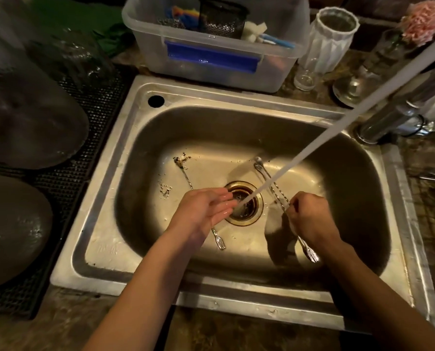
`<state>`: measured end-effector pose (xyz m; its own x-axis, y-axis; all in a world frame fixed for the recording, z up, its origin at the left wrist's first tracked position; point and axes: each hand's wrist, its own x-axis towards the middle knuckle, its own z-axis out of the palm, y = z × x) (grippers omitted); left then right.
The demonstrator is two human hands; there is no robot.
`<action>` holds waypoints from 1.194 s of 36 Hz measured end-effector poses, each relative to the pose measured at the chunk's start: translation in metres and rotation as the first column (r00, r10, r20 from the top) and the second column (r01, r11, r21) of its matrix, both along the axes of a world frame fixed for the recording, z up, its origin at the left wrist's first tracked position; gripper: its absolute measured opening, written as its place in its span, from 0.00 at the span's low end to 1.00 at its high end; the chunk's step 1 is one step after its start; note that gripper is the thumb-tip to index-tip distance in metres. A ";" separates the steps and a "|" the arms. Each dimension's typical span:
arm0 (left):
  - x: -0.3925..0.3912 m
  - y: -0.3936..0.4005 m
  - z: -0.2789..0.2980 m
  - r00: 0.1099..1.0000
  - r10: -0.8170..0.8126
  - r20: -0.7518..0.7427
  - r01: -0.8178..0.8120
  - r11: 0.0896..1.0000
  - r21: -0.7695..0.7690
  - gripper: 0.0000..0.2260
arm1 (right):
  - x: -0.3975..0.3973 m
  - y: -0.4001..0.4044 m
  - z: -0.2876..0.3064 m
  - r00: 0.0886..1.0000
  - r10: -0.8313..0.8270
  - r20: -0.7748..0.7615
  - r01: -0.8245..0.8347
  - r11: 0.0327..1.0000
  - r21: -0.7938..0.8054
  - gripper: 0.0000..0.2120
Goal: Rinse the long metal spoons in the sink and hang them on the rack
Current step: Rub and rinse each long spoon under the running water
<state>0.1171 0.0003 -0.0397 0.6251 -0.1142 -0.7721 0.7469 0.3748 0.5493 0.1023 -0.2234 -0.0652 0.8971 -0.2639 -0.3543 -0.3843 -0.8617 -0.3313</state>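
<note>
Head view: the right hand [306,216] pinches two long spoons [274,191], likely to rinse them under the water stream [300,158]; the left hand [206,209] lies open beneath it, above a third spoon [186,173].

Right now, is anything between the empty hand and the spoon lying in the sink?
Nothing visible blocks it. The left hand hovers open right over that spoon, under the water stream. The right hand already grips other spoons.
</note>
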 end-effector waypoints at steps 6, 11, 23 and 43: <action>0.000 0.004 -0.004 0.999 0.016 -0.034 -0.012 0.996 0.091 0.11 | 0.004 -0.002 -0.011 0.996 -0.024 -0.088 0.024 1.000 -0.005 0.08; 0.002 0.006 -0.006 0.999 0.002 -0.048 0.006 0.988 0.157 0.12 | 0.004 -0.005 -0.015 0.990 -0.037 -0.132 0.036 0.999 -0.015 0.07; 0.006 0.023 -0.012 0.895 0.445 -0.036 -0.427 0.876 0.223 0.07 | 0.010 0.062 -0.010 0.981 0.192 0.017 -0.189 0.944 0.269 0.06; 0.015 0.032 -0.019 0.819 0.546 -0.179 -0.532 0.838 0.121 0.10 | 0.041 0.145 -0.038 0.977 0.190 -0.098 -0.151 0.939 0.310 0.10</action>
